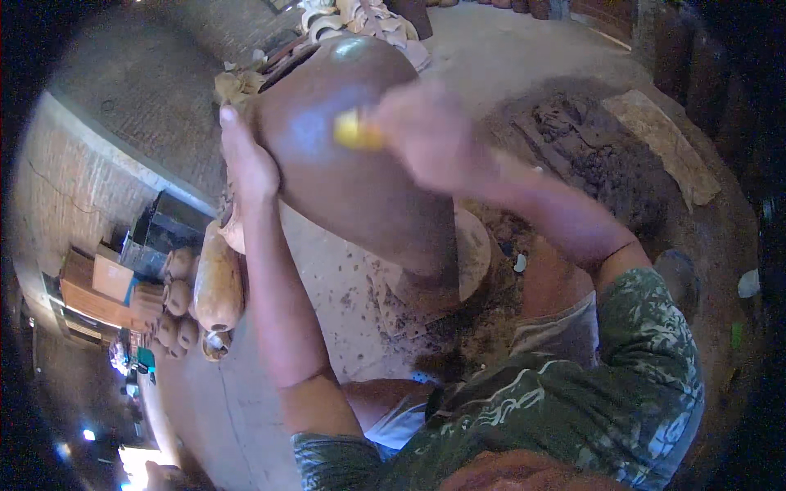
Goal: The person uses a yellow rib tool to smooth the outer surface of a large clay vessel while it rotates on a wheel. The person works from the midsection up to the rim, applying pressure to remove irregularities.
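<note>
A large brown clay pot [368,192] stands tilted in front of me, narrowing toward a round base [474,255] near the floor. Its wet-looking wall shines where light falls on it, and the dark mouth shows at the upper left. Flat against the pot's left side rests my left hand [250,159], fingers stretched out toward the rim. My right hand [430,135], smeared by motion, is closed on a small yellow tool [357,130] at the pot's wall. Blur hides what kind of tool it is.
Dark wet clay [602,155] lies heaped on the floor at right, beside a pale sheet [663,143]. Several round pots [173,299] and a long tan vessel [219,282] sit at left. Pale cloth-like pieces [368,20] are piled beyond the pot.
</note>
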`<move>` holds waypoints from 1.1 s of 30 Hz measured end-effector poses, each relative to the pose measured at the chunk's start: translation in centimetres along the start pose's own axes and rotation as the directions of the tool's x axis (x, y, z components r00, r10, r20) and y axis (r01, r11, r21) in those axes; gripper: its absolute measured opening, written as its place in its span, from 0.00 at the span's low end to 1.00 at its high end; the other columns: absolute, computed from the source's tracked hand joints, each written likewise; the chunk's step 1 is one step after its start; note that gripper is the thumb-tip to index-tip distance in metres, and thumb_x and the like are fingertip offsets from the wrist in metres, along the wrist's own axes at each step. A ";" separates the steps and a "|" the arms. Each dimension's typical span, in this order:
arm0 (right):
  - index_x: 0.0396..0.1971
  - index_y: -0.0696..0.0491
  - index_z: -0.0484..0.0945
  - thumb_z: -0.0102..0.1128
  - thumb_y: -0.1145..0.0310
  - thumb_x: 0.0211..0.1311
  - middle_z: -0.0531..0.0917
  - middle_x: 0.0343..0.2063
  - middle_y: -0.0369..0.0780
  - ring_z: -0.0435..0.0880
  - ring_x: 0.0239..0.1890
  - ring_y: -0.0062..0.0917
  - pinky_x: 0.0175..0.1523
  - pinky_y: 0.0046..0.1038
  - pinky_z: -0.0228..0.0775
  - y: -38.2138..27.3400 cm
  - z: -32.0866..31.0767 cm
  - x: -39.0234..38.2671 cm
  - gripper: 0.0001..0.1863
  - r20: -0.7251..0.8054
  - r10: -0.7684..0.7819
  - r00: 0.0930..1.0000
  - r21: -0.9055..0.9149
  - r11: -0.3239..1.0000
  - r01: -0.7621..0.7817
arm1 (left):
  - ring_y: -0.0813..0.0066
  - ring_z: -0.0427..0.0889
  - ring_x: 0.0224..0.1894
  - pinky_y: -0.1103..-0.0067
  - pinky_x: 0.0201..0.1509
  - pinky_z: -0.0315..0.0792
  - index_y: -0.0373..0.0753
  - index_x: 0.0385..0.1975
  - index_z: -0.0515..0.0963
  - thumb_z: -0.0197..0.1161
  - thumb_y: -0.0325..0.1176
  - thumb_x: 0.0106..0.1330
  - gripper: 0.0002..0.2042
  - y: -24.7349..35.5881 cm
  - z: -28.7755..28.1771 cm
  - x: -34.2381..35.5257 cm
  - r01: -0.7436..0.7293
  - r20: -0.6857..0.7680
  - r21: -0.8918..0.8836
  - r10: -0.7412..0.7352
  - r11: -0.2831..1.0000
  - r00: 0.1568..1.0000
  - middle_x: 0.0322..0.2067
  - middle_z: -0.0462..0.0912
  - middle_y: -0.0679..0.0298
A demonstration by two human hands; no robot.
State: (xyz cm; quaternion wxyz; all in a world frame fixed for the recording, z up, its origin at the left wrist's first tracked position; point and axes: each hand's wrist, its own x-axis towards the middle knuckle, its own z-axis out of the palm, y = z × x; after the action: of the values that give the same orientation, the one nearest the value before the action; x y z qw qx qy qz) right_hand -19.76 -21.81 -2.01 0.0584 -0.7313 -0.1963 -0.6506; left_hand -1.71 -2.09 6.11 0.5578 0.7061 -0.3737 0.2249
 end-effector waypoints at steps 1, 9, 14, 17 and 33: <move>0.42 0.52 0.87 0.64 0.68 0.59 0.85 0.38 0.42 0.82 0.43 0.39 0.48 0.42 0.72 1.9 -0.9 1.9 0.12 0.027 0.120 0.992 -0.096 0.989 -0.117 | 0.60 0.66 0.72 0.68 0.77 0.55 0.27 0.73 0.60 0.32 0.63 0.80 0.41 -0.6 0.1 0.0 -0.015 0.003 0.001 0.015 1.000 1.000 0.69 0.68 0.47; 0.43 0.50 0.88 0.63 0.70 0.58 0.85 0.39 0.39 0.82 0.47 0.35 0.52 0.38 0.73 0.0 1.6 -0.2 0.13 -0.019 0.110 0.994 0.063 0.992 -0.109 | 0.52 0.69 0.70 0.65 0.76 0.57 0.24 0.68 0.66 0.34 0.59 0.81 0.39 0.4 1.1 -0.9 -0.112 -0.062 0.085 0.118 0.990 0.991 0.67 0.71 0.42; 0.50 0.52 0.86 0.62 0.67 0.55 0.82 0.43 0.31 0.77 0.48 0.26 0.51 0.32 0.68 -5.3 2.7 -9.5 0.21 0.258 -0.172 0.951 0.063 0.985 0.161 | 0.40 0.67 0.70 0.61 0.75 0.57 0.25 0.65 0.70 0.33 0.60 0.79 0.39 0.3 1.0 -0.1 -0.126 -0.072 0.211 0.144 0.969 0.987 0.65 0.71 0.34; 0.53 0.53 0.84 0.59 0.64 0.57 0.82 0.41 0.31 0.78 0.47 0.25 0.52 0.33 0.68 -5.9 2.4 -14.3 0.23 0.507 -0.264 0.821 0.146 0.964 0.220 | 0.52 0.72 0.65 0.64 0.72 0.61 0.25 0.62 0.73 0.35 0.57 0.81 0.36 -0.5 1.6 0.9 -0.157 -0.057 0.251 0.177 0.955 0.983 0.62 0.76 0.42; 0.45 0.48 0.87 0.65 0.64 0.51 0.86 0.46 0.34 0.82 0.50 0.31 0.50 0.37 0.73 -3.4 2.3 -14.0 0.19 0.314 -0.157 0.936 0.060 0.987 0.146 | 0.61 0.77 0.61 0.69 0.71 0.65 0.30 0.62 0.73 0.40 0.56 0.81 0.33 2.3 0.9 -0.2 0.035 0.158 -0.286 0.011 0.958 0.987 0.59 0.79 0.49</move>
State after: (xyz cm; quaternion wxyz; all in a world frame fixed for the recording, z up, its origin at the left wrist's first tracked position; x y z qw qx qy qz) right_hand -19.92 -20.89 -16.59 -0.0111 -0.8080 -0.2706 -0.5232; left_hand -3.73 -3.12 7.19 0.6246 0.6352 -0.4412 0.1081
